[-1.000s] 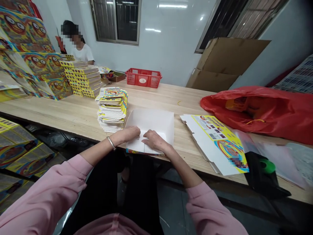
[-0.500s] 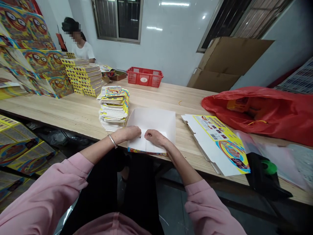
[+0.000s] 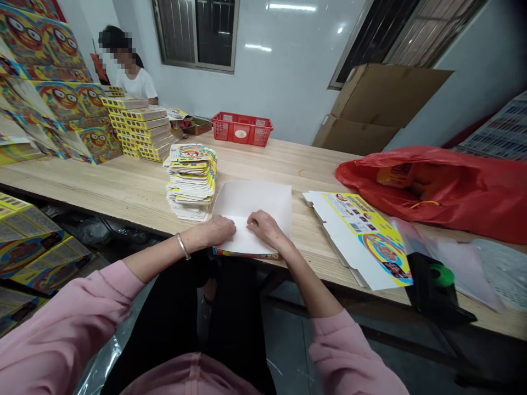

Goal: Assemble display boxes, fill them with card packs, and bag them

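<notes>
An open cardboard box [image 3: 257,196], white inside with a colourful printed front edge, lies before me at the table's near edge. Both of my hands are in it, low over its white inner surface. My left hand [image 3: 221,229], with a bangle at the wrist, is closed near the box's left side, its fingers curled under. My right hand [image 3: 265,227] is closed too, thumb and fingertips drawn together, a short gap away from the left. Whatever the fingertips hold, if anything, is hidden. A stack of folded printed cartons [image 3: 190,184] stands just beyond the box's left side.
Right of the box lie flat printed cartons [image 3: 366,236], a black tape dispenser [image 3: 432,291] and a red bag [image 3: 448,192]. Farther back are a red basket [image 3: 242,130] and brown cardboard [image 3: 379,104]. Stacked boxes [image 3: 140,129] stand left, near a seated person [image 3: 134,82].
A seam and small dark spot seen earlier between my hands no longer show; plain white surface is there instead. My left hand has shifted slightly down, my right slightly up.
</notes>
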`<state>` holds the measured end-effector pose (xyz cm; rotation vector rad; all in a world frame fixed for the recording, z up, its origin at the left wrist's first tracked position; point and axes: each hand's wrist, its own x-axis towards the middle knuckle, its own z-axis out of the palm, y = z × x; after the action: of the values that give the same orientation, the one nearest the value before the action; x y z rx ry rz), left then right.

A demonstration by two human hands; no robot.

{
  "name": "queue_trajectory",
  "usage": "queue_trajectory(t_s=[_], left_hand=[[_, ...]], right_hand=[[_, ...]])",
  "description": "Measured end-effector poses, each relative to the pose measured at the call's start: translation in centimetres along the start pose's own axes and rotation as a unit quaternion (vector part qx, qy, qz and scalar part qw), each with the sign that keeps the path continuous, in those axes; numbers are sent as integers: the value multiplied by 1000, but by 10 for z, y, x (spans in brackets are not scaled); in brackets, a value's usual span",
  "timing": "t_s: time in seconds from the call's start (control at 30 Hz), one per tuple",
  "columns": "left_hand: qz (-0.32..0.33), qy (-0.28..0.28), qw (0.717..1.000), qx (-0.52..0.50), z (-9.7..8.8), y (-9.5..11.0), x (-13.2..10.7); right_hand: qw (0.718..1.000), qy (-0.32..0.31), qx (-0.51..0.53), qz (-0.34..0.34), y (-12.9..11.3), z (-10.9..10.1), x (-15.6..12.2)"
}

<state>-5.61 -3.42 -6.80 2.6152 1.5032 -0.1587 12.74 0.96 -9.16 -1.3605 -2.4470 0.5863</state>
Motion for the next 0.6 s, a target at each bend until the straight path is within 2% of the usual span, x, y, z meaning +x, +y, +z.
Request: queue_trajectory(t_s=[0.2, 0.27, 0.3, 0.33, 0.37, 0.47, 0.53, 0.6], left_hand=[[53, -20, 997, -47, -3, 9, 14], [41, -7, 998, -45, -8, 10, 6], [40, 18, 998, -53, -11, 8, -2], [44, 55, 995, -67, -15, 5, -13], [64, 117, 986, -101, -17, 1, -25], [84, 287, 933, -202, -17, -14, -69], [55, 342, 907, -240, -12, -24, -98], [13, 353, 897, -265, -4, -35, -123]], right_hand=[[989, -138, -42, 1, -5, -9, -3], [990, -131, -56, -16, -10, -15, -9], [991, -116, -64, -29, -12, -17, -16], [996, -73, -40, -43, -12, -17, -25], [998, -36, -13, -54, -10, -14, -34], [993, -34, 15, -108, 5, 14, -58], [990, -28, -21, -136, 14, 40, -63], [991, -6, -65, -116, 15, 58, -60]])
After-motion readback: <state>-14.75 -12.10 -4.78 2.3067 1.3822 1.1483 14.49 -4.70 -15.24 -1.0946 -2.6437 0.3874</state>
